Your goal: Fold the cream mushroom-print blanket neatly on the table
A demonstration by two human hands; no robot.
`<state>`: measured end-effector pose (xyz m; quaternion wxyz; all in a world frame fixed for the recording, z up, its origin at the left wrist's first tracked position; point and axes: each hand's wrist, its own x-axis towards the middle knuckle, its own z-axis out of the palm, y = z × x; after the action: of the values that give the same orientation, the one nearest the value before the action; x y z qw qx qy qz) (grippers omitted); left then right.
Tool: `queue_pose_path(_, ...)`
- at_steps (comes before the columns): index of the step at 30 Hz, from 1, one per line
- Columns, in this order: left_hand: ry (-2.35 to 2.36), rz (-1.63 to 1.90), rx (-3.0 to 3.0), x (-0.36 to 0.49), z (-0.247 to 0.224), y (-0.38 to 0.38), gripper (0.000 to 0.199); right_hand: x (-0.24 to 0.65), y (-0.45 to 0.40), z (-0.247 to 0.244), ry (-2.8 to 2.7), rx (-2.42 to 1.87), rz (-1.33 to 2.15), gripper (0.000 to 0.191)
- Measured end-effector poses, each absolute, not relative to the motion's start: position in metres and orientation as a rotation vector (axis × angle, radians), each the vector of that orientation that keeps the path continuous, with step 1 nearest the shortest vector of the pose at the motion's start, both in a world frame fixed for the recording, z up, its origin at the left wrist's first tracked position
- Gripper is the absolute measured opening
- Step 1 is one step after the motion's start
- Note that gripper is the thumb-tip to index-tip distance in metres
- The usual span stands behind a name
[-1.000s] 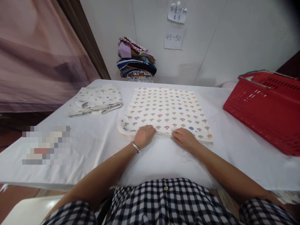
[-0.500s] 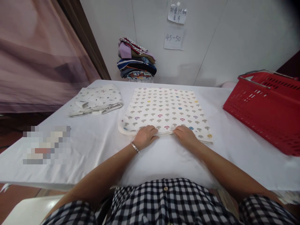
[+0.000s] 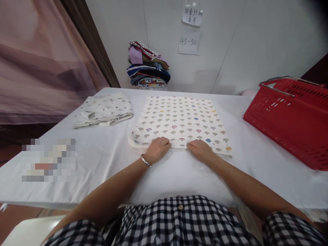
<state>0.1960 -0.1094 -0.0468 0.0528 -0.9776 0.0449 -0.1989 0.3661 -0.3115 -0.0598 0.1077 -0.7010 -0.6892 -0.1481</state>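
Observation:
A white cloth [image 3: 179, 118] printed with small mushrooms lies folded and flat in front of me, its layered rounded corner at the near left. At the middle of its near edge, my left hand [image 3: 157, 149] has its fingers curled over the fabric, a bracelet on the wrist. A short gap to the right, my right hand [image 3: 201, 150] grips the same edge, fingers bent on top. Both thumbs are mostly hidden. Farther left rests another folded white cloth [image 3: 107, 107] with a small scattered print.
The table [image 3: 159, 181] wears a white covering. At the right stands a red plastic basket [image 3: 287, 119] with a metal handle. A stack of folded fabrics [image 3: 148, 66] sits behind the table by the wall. A blurred-out item [image 3: 48, 160] lies at the left.
My right hand has slid slightly left along the near edge, and its fingers now lie more over the cloth. The cloth stays in place; the view has shifted a little.

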Motion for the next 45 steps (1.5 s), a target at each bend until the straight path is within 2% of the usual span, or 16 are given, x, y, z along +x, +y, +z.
queue_pose_path(9, 0.228, -0.676, -2.995, 0.191, -0.040, -0.122, 0.023, 0.368, -0.309, -0.055, -2.011, -2.110, -0.323, 0.027)
queue_pose_path(13, 0.344, -0.577, -3.045, 0.194, -0.039, -0.124, 0.026, 0.367, -0.309, -0.052, -2.000, -2.123, -0.280, 0.027)
queue_pose_path(27, 0.132, -0.492, -3.181, 0.206, -0.032, -0.128, 0.021, 0.363, -0.308, -0.042, -2.010, -2.131, -0.222, 0.027)
queue_pose_path(34, 0.110, -0.742, -3.296, 0.198, -0.034, -0.127, 0.011, 0.358, -0.312, -0.042, -1.980, -2.134, -0.203, 0.022)
queue_pose_path(40, 0.052, -0.830, -3.279, 0.202, -0.038, -0.124, 0.009, 0.357, -0.310, -0.040, -1.950, -2.193, -0.215, 0.026)
queue_pose_path(45, 0.052, -0.653, -3.224, 0.198, -0.041, -0.125, 0.007, 0.365, -0.316, -0.036, -1.962, -2.184, -0.203, 0.026)
